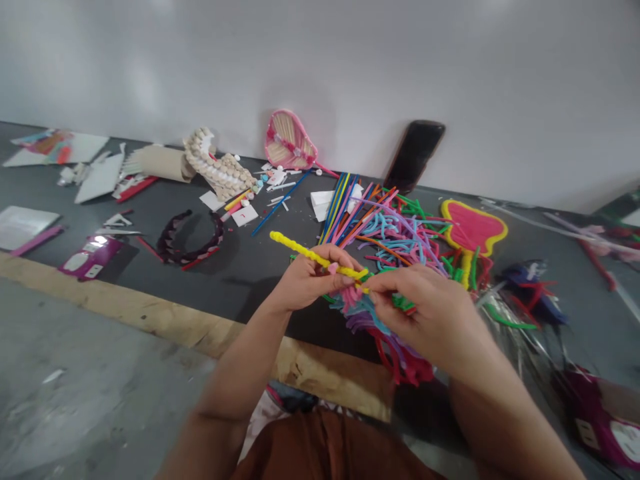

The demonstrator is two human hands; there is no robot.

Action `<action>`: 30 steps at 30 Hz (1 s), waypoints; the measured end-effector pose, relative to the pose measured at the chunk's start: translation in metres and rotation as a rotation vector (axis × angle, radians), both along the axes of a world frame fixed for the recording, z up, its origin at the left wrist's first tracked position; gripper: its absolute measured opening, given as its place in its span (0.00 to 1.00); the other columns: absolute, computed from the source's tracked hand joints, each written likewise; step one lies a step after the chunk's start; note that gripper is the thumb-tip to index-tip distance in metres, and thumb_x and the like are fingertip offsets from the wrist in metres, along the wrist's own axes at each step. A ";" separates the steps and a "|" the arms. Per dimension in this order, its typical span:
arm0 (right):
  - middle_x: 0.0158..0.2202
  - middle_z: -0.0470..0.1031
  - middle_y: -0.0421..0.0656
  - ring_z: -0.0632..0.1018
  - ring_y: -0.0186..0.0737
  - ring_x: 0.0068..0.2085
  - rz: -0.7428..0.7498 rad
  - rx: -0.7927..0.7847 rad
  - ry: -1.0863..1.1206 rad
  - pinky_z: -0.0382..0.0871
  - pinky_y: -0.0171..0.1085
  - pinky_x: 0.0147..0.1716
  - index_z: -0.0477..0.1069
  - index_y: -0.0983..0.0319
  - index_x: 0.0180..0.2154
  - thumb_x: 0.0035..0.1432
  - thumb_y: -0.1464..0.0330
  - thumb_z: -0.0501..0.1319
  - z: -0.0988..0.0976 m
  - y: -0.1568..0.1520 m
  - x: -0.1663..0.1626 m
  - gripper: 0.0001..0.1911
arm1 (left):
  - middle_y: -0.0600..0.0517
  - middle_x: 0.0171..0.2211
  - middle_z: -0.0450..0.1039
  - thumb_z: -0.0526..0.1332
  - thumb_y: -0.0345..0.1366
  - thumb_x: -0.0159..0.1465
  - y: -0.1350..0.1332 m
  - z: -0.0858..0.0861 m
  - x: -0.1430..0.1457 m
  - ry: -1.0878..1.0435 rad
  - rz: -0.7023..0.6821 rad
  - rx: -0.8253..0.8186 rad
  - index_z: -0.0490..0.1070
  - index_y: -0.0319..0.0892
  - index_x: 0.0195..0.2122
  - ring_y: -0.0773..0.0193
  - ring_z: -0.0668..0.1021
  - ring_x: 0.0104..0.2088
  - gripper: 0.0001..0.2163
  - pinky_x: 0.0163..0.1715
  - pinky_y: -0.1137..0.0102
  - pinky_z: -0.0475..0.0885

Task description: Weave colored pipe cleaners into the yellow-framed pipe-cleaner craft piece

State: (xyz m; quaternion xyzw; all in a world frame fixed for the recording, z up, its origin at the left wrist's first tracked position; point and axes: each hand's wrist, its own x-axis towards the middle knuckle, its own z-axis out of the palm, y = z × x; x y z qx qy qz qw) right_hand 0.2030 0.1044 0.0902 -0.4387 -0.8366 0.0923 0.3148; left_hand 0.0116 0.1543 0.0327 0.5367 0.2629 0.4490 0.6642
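Note:
My left hand (311,279) is closed around a twisted yellow pipe cleaner (295,245), whose long end sticks out to the upper left. At the near end of it, my right hand (427,310) pinches a thin yellow tip between thumb and forefinger. A small pink piece shows by my left thumb; its kind is unclear. Below and between the hands hang bundled pipe cleaners in pink, blue, purple and red (400,353); whether they join the yellow one is hidden. Just beyond lies a pile of loose coloured pipe cleaners (390,233).
A yellow-edged pink pipe-cleaner shape (473,228) lies right of the pile. Against the wall lean a phone (414,155) and a pink-rimmed fan-like piece (290,141). Leftward are a dark headband (193,257), a beaded white piece (220,167) and a purple package (93,257).

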 end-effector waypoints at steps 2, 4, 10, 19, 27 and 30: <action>0.25 0.78 0.39 0.76 0.34 0.26 0.038 0.049 -0.031 0.65 0.34 0.31 0.71 0.60 0.30 0.59 0.76 0.56 -0.002 0.000 -0.004 0.09 | 0.46 0.39 0.80 0.70 0.33 0.56 0.000 0.000 0.001 -0.010 -0.012 0.000 0.73 0.39 0.32 0.60 0.81 0.40 0.07 0.38 0.69 0.75; 0.25 0.78 0.38 0.76 0.34 0.26 0.082 0.068 -0.038 0.64 0.35 0.32 0.71 0.60 0.31 0.60 0.76 0.56 -0.003 0.001 -0.006 0.09 | 0.45 0.41 0.80 0.70 0.34 0.57 0.000 -0.001 0.001 -0.018 -0.024 0.013 0.72 0.39 0.33 0.58 0.81 0.43 0.08 0.40 0.67 0.75; 0.29 0.80 0.38 0.77 0.31 0.28 0.265 0.035 0.030 0.64 0.36 0.35 0.68 0.59 0.34 0.60 0.77 0.57 0.004 0.005 0.003 0.08 | 0.49 0.33 0.78 0.71 0.35 0.56 0.002 -0.007 -0.001 -0.026 -0.031 0.067 0.72 0.40 0.33 0.61 0.80 0.39 0.09 0.42 0.66 0.73; 0.29 0.79 0.37 0.75 0.31 0.30 0.359 -0.004 -0.036 0.62 0.38 0.37 0.71 0.60 0.38 0.63 0.76 0.57 0.008 0.004 0.015 0.07 | 0.47 0.34 0.76 0.70 0.35 0.57 0.002 -0.005 -0.002 -0.095 -0.154 0.047 0.70 0.39 0.32 0.60 0.79 0.39 0.10 0.37 0.68 0.73; 0.28 0.79 0.37 0.75 0.32 0.29 0.362 0.012 -0.061 0.63 0.37 0.37 0.71 0.59 0.38 0.63 0.76 0.56 0.012 0.004 0.017 0.08 | 0.51 0.29 0.71 0.71 0.34 0.55 0.004 -0.007 -0.002 -0.057 -0.070 0.053 0.73 0.39 0.31 0.67 0.73 0.32 0.08 0.32 0.73 0.70; 0.28 0.79 0.37 0.74 0.31 0.29 0.359 0.035 -0.028 0.64 0.37 0.37 0.71 0.59 0.37 0.62 0.76 0.57 0.012 0.004 0.018 0.08 | 0.50 0.32 0.73 0.71 0.36 0.55 0.003 -0.009 -0.004 0.015 -0.067 0.019 0.76 0.40 0.38 0.67 0.74 0.31 0.11 0.31 0.73 0.70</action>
